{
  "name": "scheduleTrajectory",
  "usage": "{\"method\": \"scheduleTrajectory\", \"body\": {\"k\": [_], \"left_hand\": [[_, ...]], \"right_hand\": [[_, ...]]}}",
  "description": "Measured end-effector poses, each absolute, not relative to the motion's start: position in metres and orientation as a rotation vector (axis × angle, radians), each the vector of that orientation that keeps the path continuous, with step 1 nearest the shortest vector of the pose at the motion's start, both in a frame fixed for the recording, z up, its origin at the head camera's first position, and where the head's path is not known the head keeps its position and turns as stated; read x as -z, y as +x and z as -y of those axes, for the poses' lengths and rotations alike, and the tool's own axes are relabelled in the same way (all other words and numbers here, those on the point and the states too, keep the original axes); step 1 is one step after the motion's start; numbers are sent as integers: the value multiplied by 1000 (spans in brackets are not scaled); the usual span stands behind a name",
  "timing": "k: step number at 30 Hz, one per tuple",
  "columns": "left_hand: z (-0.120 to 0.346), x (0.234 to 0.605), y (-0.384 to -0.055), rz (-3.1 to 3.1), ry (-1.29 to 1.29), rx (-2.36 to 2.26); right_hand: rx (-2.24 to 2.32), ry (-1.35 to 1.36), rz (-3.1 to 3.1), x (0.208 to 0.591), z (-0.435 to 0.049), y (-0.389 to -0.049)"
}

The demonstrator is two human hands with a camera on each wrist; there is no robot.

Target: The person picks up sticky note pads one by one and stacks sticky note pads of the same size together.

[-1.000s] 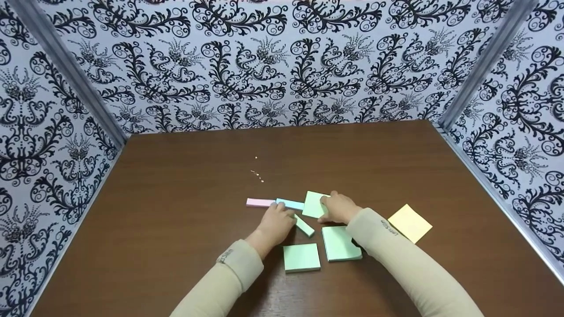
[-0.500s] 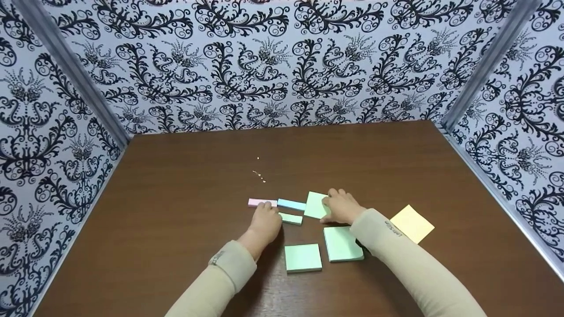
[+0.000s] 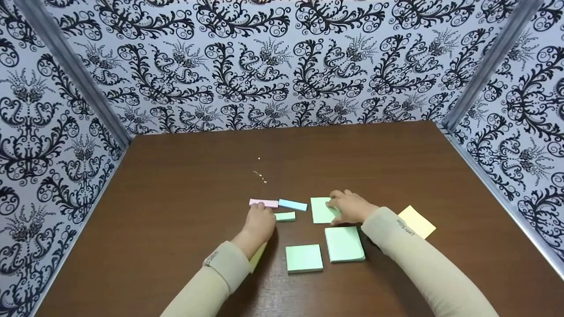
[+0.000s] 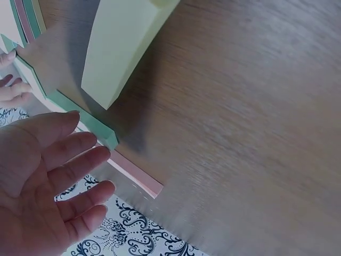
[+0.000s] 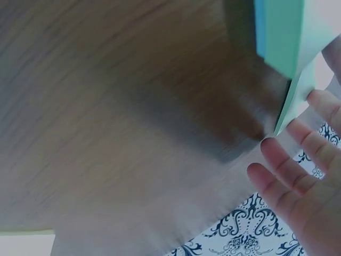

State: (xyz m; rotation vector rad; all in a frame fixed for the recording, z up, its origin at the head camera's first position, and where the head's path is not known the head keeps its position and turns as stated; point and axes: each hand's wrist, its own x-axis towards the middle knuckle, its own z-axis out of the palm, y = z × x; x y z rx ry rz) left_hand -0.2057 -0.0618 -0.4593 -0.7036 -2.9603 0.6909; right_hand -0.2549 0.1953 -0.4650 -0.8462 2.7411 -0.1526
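Observation:
In the head view my left hand [image 3: 259,222] is over the left end of a short green sticky-note strip pad [image 3: 285,216], with its fingertips close to a pink strip pad [image 3: 263,203]. The left wrist view shows this hand's [image 4: 58,165] fingers spread and loosely bent at the green strip [image 4: 90,120]. My right hand [image 3: 350,207] touches a thin square green sticky-note pad [image 3: 320,210], its thumb near the lower right corner and fingers on the upper right. In the right wrist view those fingers [image 5: 298,154] are spread beside the pad [image 5: 292,109].
A blue strip pad [image 3: 293,204] lies in line with the pink one. Two thicker green pads [image 3: 304,258] [image 3: 344,245] lie nearer the body. One yellow pad [image 3: 257,257] shows beside the left wrist, another [image 3: 417,221] beyond the right sleeve. Patterned walls [image 3: 264,66] border the brown table [image 3: 198,176].
My left hand and the green strip have moved left, and the strip has turned nearly level. The thin green pad has shifted slightly right and straightened under my right hand. A yellow pad has come into view.

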Motion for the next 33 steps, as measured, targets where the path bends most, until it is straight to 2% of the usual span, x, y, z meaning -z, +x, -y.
{"method": "scheduleTrajectory", "body": {"k": [9, 21, 33], "left_hand": [[62, 466, -210, 2916, -702, -437], [46, 469, -205, 2828, -842, -280], [37, 467, -201, 2896, -899, -369]], "right_hand": [[232, -788, -2698, 466, -197, -256], [218, -882, -2690, 472, -175, -258], [131, -956, -2686, 473, -169, -263]]}}
